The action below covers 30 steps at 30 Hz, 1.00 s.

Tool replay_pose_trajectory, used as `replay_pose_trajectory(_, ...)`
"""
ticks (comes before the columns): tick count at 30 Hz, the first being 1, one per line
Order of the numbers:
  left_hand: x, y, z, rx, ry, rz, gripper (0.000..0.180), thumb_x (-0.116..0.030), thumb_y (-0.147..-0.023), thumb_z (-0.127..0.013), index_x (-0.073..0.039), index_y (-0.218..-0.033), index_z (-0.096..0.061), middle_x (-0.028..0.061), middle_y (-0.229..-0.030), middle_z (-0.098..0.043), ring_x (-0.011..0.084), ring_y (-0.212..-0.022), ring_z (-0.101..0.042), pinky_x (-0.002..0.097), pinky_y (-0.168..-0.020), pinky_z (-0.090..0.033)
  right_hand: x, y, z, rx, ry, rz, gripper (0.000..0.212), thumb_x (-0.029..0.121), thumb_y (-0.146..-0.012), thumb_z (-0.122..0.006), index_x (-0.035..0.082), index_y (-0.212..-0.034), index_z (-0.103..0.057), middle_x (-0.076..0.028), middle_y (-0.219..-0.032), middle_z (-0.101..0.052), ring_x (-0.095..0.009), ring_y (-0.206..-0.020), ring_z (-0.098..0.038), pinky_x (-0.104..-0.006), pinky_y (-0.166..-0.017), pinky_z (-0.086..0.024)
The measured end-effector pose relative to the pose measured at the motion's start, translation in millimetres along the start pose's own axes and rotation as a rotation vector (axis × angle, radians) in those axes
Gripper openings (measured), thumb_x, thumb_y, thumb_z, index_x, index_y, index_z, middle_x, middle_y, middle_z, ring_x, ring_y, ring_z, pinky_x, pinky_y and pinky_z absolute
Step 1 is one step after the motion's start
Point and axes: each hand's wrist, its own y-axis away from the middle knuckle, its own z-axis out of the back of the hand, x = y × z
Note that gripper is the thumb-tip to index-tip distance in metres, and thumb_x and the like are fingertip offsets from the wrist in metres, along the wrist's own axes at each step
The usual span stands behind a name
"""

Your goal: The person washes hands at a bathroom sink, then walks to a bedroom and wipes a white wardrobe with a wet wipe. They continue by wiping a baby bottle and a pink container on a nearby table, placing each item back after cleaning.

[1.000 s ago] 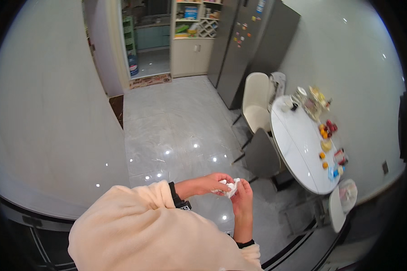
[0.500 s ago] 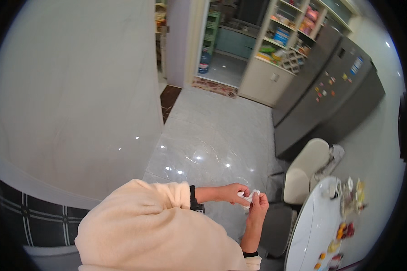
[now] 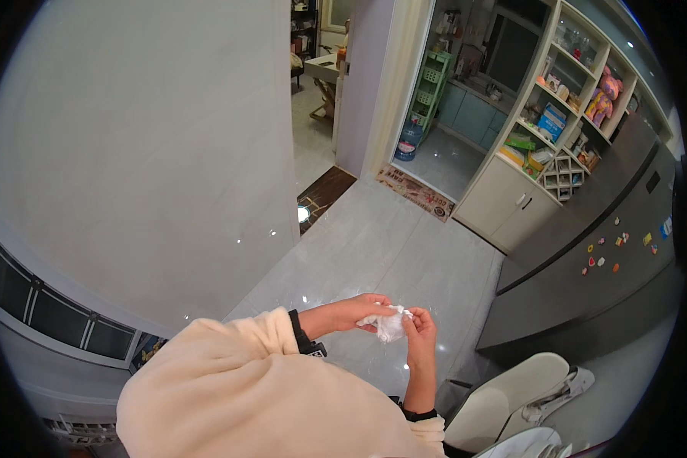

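Head view: left hand (image 3: 365, 311), stretched rightward, and right hand (image 3: 420, 328), pointing forward, pinch a crumpled white sheet (image 3: 391, 328).

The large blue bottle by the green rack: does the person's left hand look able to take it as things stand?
Probably not: the bottle stands well beyond the left hand, across the grey floor, and that hand holds a crumpled white piece together with the right hand.
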Motion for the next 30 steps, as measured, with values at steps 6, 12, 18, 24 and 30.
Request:
replay_pose_trajectory(6, -48.3, -42.7, 24.0, -0.216, -0.222, -0.030, 0.022, -0.031, -0.084, -0.072, -0.015, -0.098, -0.065, -0.0076, -0.086, -0.057, 0.0055, -0.077, -0.048, 0.0217, -0.059, -0.037, 15.2, -109.4, 19.5, 0.109, -0.312, -0.071, 0.011, 0.003, -0.090, -0.060, 0.003, -0.100, -0.059, 0.000, -0.084, -0.062, -0.005, -0.075, -0.056, -0.0209, -0.068, -0.045)
replay_pose_trajectory(12, -95.5, -92.7, 82.7, -0.344, -0.277, -0.190, 0.025, -0.028, -0.088, -0.068, -0.012, -0.107, -0.067, -0.0041, -0.093, -0.062, 0.0066, -0.075, -0.054, 0.0218, -0.057, -0.040, -4.8, -212.5, 18.8, 0.377, 0.102, -0.241, 0.006, 0.004, -0.088, -0.062, 0.003, -0.094, -0.064, 0.001, -0.081, -0.062, -0.008, -0.074, -0.058, -0.0226, -0.070, -0.046)
replay_pose_trajectory(18, -154.3, -157.5, 161.6, -0.117, -0.256, -0.130, 0.035, -0.026, -0.088, -0.068, -0.010, -0.119, -0.062, -0.0016, -0.100, -0.064, 0.0080, -0.082, -0.063, 0.0228, -0.060, -0.045, 16.3, -346.2, -5.6, 0.192, -0.173, 0.016, 0.003, 0.003, -0.087, -0.062, 0.004, -0.090, -0.060, 0.003, -0.075, -0.058, -0.009, -0.069, -0.054, -0.0244, -0.071, -0.046)
replay_pose_trajectory(24, -256.5, -226.6, 265.3, -0.261, -0.334, -0.218, 0.032, -0.026, -0.088, -0.067, -0.011, -0.116, -0.062, -0.0018, -0.097, -0.063, 0.0064, -0.079, -0.061, 0.0228, -0.059, -0.042, 65.6, -489.6, -49.6, 0.203, 0.479, 0.147, 0.007, 0.007, -0.093, -0.057, 0.009, -0.092, -0.051, 0.001, -0.087, -0.056, -0.009, -0.075, -0.054, -0.0262, -0.075, -0.047)
replay_pose_trajectory(30, -304.6, -275.9, 348.0, -0.517, -0.170, -0.190, 0.021, -0.030, -0.089, -0.065, -0.015, -0.103, -0.065, -0.0044, -0.084, -0.060, 0.0063, -0.077, -0.058, 0.0215, -0.059, -0.039, 88.6, -598.3, -45.7, 0.152, -0.556, -0.064, 0.009, 0.009, -0.092, -0.058, 0.009, -0.088, -0.049, 0.006, -0.080, -0.053, -0.008, -0.075, -0.055, -0.0287, -0.069, -0.049)
